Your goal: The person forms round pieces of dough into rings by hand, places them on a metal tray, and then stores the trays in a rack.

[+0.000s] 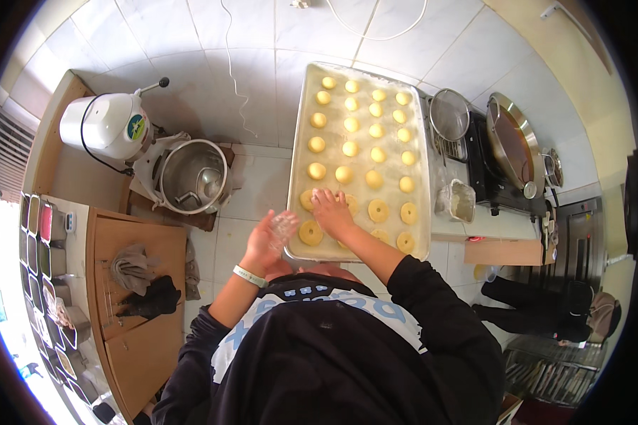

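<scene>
A large metal baking tray [424,244] dusted with flour lies in front of me. On its far part sit several rows of round pale-yellow dough balls [350,149]. Flattened dough rounds with a small hole in the middle [378,210] lie in the near rows. My right hand [333,214] reaches over the near left of the tray, its bunched fingers bent down onto a dough piece [352,206] that it partly covers. Just off the tray's left edge, my left hand [275,234] is raised with fingers apart, flour on it and nothing in it.
At the left stand a white mixer [106,124] and its steel bowl [195,177]. To the right are a clear container [461,200], a mesh strainer [449,113] and a wide pan [510,138] on a black stove [500,188]. Metal bins [35,234] line the far left.
</scene>
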{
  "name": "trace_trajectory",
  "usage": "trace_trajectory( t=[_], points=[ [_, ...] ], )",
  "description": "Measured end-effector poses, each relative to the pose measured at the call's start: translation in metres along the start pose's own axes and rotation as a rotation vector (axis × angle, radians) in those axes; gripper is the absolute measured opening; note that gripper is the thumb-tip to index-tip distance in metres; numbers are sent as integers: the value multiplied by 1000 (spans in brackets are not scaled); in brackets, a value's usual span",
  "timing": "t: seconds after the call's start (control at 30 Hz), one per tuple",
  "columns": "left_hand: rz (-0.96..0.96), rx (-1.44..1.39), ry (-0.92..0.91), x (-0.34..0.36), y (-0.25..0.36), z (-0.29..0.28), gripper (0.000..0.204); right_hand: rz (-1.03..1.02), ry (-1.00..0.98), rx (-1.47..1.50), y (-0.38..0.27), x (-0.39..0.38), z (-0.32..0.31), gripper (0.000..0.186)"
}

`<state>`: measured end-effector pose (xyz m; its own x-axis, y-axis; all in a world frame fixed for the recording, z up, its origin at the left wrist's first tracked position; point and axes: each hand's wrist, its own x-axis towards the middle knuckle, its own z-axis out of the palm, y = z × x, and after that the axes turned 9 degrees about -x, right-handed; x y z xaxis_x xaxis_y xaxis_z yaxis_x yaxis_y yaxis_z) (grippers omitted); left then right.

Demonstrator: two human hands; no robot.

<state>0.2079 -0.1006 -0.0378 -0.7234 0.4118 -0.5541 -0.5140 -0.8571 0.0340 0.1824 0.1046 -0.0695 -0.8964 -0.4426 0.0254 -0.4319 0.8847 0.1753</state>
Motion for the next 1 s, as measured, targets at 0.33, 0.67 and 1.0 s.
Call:
trace_trajectory(
  t=[0.33,0.67,1.0],
  points=[
    [169,516,1,-6,4,23,26,178,224,576,-48,14,-91,30],
    [242,687,-258,-5,60,39,29,193,396,600,-83,40,-134,27],
    [346,809,-357,-11,83,65,27,447,370,1287,-70,48,-143,22]
  ],
)
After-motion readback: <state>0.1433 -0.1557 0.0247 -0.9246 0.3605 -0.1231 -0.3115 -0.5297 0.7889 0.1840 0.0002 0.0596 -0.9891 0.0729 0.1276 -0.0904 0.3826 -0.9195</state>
